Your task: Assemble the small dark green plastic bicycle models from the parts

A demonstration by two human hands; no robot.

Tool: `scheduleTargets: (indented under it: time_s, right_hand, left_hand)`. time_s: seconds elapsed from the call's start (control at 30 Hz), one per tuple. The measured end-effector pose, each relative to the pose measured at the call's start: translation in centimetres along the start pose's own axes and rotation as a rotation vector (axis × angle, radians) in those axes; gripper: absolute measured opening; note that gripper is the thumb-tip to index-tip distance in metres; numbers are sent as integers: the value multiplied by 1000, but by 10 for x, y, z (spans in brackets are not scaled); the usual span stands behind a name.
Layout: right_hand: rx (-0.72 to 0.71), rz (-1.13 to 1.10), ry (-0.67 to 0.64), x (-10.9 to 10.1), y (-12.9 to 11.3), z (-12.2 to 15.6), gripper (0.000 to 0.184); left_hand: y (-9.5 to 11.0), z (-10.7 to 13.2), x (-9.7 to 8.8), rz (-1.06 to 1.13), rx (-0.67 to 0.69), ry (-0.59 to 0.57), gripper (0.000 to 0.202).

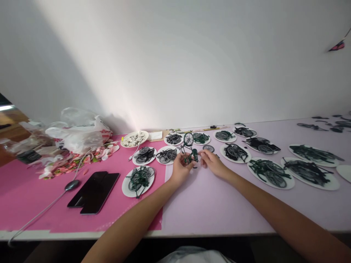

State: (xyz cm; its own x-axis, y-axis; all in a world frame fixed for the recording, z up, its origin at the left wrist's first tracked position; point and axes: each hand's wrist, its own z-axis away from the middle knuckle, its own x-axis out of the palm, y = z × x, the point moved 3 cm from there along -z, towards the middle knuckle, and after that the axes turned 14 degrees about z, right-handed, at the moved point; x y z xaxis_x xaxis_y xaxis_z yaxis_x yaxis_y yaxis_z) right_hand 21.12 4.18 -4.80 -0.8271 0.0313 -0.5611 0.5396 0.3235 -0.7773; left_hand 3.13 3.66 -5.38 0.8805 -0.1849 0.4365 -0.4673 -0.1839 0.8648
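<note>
A small dark green model bicycle [191,155], with a grey spoked wheel [188,138] at its top, is raised a little over the table. My left hand [181,168] has its fingers closed around the lower frame. My right hand [213,163] is at the bicycle's right side, its fingertips pinched together. What those fingertips grip, if anything, is too small to make out. Just behind my right hand lies a loose grey wheel [208,148]. On the left, the nearest plate [124,188] bears green and grey bicycle parts.
Several white plates of dark parts spread to the right, including a near plate [290,183]. Leftward lie two black phone-like slabs [100,193], a cable with a dark oval piece [72,185], pink petals [82,160] and a white plastic bag [79,135]. A wall [192,73] closes the back.
</note>
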Motion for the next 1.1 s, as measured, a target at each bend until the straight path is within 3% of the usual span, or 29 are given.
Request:
scheduleTargets:
  time_s: [0.23, 0.43, 0.6, 0.87, 1.0, 1.1]
  right_hand:
    - [122, -265, -22, 9, 1, -1, 62]
    - [101, -292, -107, 8, -7, 1, 51]
    - [98, -276, -97, 4, -13, 4, 46]
    - [60, -173, 95, -3, -18, 3, 45]
    - [-32, 15, 279, -11, -18, 2, 37]
    - [-164, 202, 375, -18, -22, 3, 30]
  left_hand:
    - [3, 2, 2, 35, -66, -55, 55]
    - [-1, -1, -1, 43, -64, -44, 54]
    - [-4, -2, -4, 26, -48, -47, 52]
    - [-7, -2, -3, -103, -44, -17, 60]
    - [-9, -2, -7, -194, 31, 57, 63]
    - [-8, -2, -7, -257, 13, 44, 50]
